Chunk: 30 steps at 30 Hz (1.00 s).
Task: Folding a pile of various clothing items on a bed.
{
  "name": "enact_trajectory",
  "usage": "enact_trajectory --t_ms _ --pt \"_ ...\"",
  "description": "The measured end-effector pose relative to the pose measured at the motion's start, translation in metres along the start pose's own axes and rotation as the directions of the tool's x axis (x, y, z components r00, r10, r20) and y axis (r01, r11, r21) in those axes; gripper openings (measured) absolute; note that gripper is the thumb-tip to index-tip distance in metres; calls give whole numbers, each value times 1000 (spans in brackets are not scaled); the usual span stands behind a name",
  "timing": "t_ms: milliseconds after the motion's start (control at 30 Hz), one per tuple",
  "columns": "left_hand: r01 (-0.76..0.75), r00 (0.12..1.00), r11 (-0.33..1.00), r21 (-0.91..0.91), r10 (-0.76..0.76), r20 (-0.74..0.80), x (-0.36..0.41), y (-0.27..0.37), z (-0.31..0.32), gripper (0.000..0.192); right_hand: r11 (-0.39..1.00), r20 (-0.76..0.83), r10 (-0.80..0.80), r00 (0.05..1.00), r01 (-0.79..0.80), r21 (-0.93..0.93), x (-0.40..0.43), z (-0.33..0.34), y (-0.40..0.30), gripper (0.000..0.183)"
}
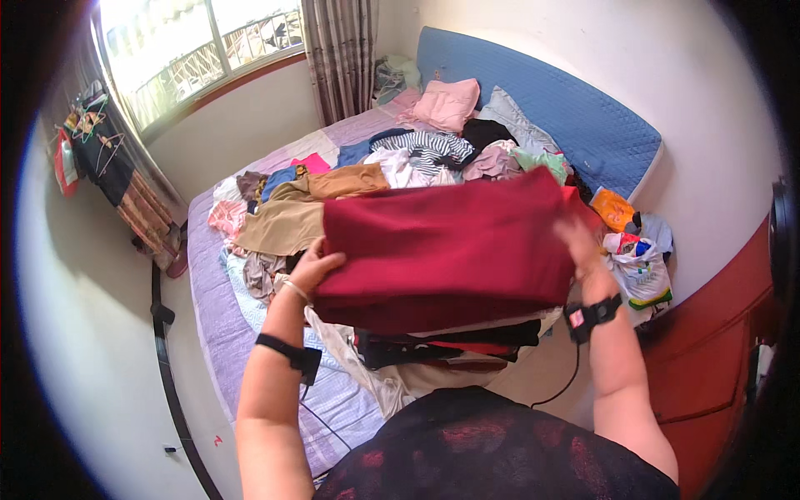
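Note:
A dark red cloth [444,244], broad and smooth, spreads before me over a heap of clothes. Its left edge is pinched in my left hand [315,267], the thumb lying on top. My right hand [580,247], blurred, is at the cloth's right end; whether its fingers grip the fabric cannot be told. Beneath the near edge lies a stack of black and red folded clothes [444,347]. Tan trousers or a similar garment [284,226] emerge from under the left edge, and a brown garment [350,180] lies just beyond.
Past the cloth, a striped top [425,147] and other clothes cover the bed [212,350]. A pink pillow [447,103] rests near a blue mattress [531,94] leaning on the wall. Plastic bags [640,269] sit at right, near a red wooden panel [700,350]. Cables trail from both wrist straps.

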<state>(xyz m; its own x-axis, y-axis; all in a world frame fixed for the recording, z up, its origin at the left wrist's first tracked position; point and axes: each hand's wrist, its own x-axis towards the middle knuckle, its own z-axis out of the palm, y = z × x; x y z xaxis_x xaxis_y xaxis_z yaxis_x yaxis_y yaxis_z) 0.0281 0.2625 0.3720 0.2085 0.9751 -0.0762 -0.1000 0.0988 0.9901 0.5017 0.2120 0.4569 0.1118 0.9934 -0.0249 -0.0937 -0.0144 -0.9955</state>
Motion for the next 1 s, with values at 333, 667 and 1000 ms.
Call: enact_trajectory --t_ms 333,667,1000 --pt "-8 921 463 886 349 -174 45 -99 50 70 991 10 113 994 -112 -66 -14 -80 185 56" --pt "-11 865 406 914 463 -195 51 -63 71 27 774 -244 -82 966 -92 -626 64 -68 182 54" --pt "77 900 317 945 386 -203 48 -45 82 30 457 196 -330 923 338 -823 109 -70 144 17"
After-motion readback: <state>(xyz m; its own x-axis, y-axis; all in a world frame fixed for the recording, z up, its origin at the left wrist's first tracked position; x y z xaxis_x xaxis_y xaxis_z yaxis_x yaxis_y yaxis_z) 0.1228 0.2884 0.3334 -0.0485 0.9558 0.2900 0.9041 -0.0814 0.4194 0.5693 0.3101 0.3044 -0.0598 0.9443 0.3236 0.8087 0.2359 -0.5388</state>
